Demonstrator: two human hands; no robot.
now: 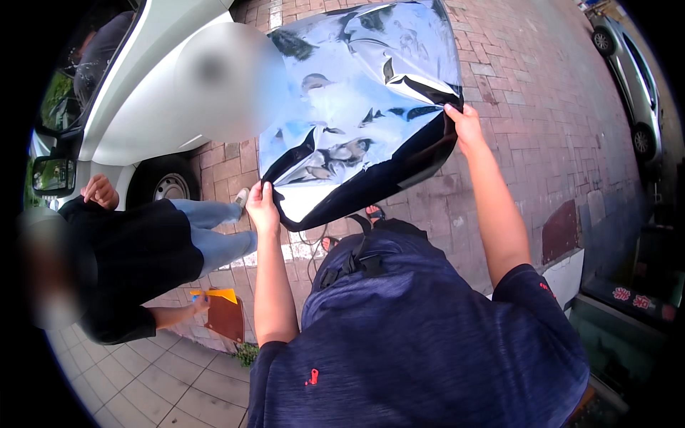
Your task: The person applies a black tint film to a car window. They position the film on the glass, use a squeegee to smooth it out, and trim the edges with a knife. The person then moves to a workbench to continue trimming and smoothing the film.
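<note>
A large sheet of glossy, mirror-like film [335,107] spreads out before me, dark along its near edge. My left hand [264,210] pinches its near left corner between thumb and fingers. At the near right corner, my right hand [465,128] grips it the same way, farther from me than the left. Creases run inward from both grips, and sky and dark shapes reflect in the surface. The near edge curls downward between my hands. Whatever lies beneath the sheet is hidden.
At left, beside a white car [135,93], stands a person in a black top [135,257], one hand raised, the other holding a flat yellow-orange tool [217,294]. Brick paving [528,121] surrounds us. A silver car [631,85] is parked far right. A cable [314,260] lies near my feet.
</note>
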